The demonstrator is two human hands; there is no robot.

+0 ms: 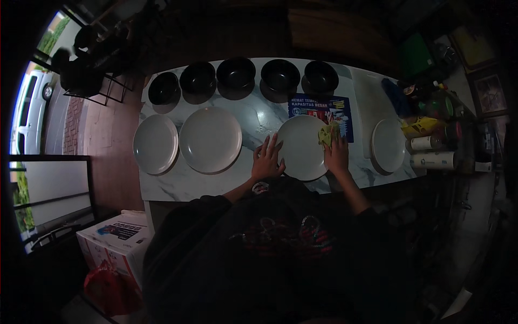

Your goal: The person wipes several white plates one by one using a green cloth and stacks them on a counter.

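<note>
A round white plate [301, 148] lies before me, partly over a blue printed sheet [346, 117]. My right hand [337, 156] presses a crumpled yellow-green cloth [325, 135] on the plate's right rim. At the left rim is my left hand [267, 160], fingers apart, the thumb near the plate's edge. Two more plates sit to the left, a large one [210, 139] and one farther out [156, 143]. Another plate [388, 146] rests at the right end. Several black bowls stand in a row at the far side, among them a middle bowl [236, 73].
The marble-patterned table [170, 186] holds all the dishes. Bottles and packets crowd its right end, with a paper roll [433, 160] and a dark blue cloth [392, 97]. On the lower left are a white carton [117, 235] and a red plastic bag [107, 287].
</note>
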